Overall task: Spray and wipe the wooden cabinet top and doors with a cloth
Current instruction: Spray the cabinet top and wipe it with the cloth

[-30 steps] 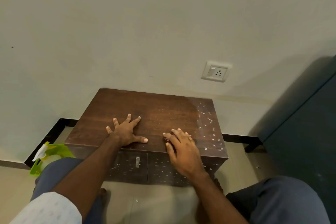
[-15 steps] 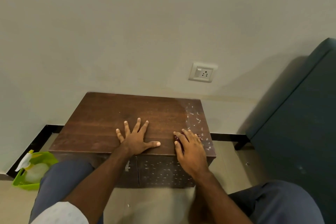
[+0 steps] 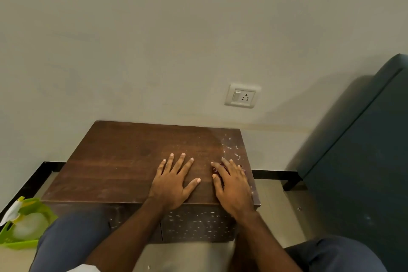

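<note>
**Q:** Entry one, the grips?

**A:** Right grip (image 3: 231,185), lower centre-right. Fingers are straight and spread, palm down, pressing a dark red cloth (image 3: 216,170) onto the cabinet top (image 3: 132,161). Only scraps of the cloth show past the fingers. Left grip (image 3: 172,183), just left of it. It lies spread flat on bare wood, holds nothing, and is probably bracing.

**Q:** Entry two, hazards?

**A:** These are judgements.
- The cloth sits almost wholly under the palm. It could bunch or slip out, so that skin rubs the wood instead.
- White flecks (image 3: 231,150) lie just beyond the right fingertips, along the top's right edge. A careless sweep may smear them or push them over onto the floor (image 3: 276,216).
- The door fronts (image 3: 198,225), low in the frame, carry similar flecks and look unwiped. They would be easy to skip.
- Weight on the left grip may leave prints.

**Q:** Entry three, surface and room?

**A:**
- Counter: dark brown wood grain, matte, with flecks thickest at the right.
- Behind: a plain pale wall (image 3: 154,51), a socket with switch (image 3: 242,95) above the cabinet's right end, and black skirting (image 3: 33,183).
- Right edge of frame: dark green upholstered furniture (image 3: 353,161).
- Lower left: a green caddy (image 3: 13,242) with pale contents. I cannot tell whether it holds the sprayer.
</note>
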